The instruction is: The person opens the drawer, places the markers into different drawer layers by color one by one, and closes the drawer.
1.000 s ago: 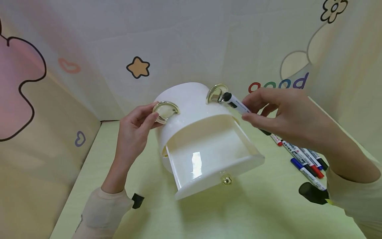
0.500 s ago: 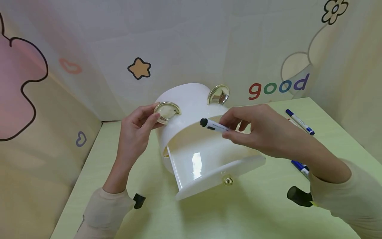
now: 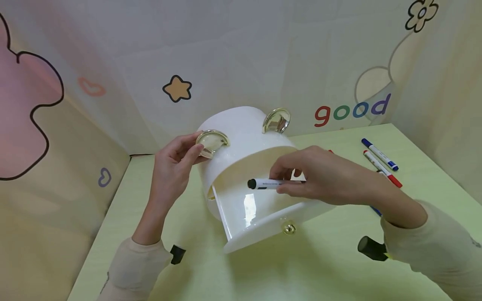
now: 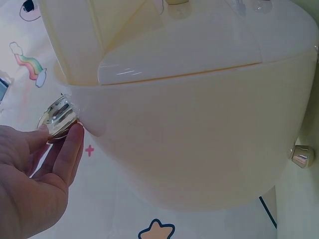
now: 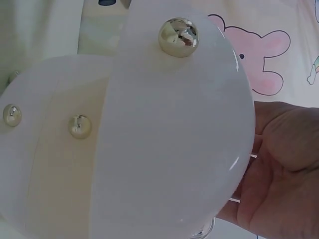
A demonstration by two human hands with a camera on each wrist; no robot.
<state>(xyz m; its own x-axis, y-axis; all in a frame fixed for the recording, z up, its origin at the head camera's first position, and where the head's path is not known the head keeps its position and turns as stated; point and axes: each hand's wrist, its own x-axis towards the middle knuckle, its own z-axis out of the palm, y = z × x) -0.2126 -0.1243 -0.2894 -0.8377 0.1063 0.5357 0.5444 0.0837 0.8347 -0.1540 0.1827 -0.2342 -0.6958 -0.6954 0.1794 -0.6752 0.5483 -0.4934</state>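
A white rounded storage box point(image 3: 241, 127) with two gold ear-shaped pieces stands mid-table, its upper drawer point(image 3: 260, 232) pulled out. My left hand point(image 3: 171, 167) pinches the near-left gold ear point(image 3: 212, 141) between thumb and fingers; the left wrist view shows the same ear point(image 4: 59, 118) at the box's edge. Over the open drawer, my right hand point(image 3: 320, 177) holds a white marker point(image 3: 265, 184) with a black end pointing left. In the right wrist view, the drawer's front point(image 5: 174, 129) hides the marker and most fingertips of that hand point(image 5: 289, 159).
At the right of the table lie a blue-capped marker point(image 3: 379, 154) and a red-capped marker point(image 3: 382, 168), with others partly behind my right forearm. A gold knob point(image 3: 289, 228) juts from the drawer front. A printed curtain point(image 3: 233, 50) hangs behind the box.
My right hand has brought the marker left and down from beside the right ear to over the drawer, turning it nearly level. My left hand keeps its hold on the ear.
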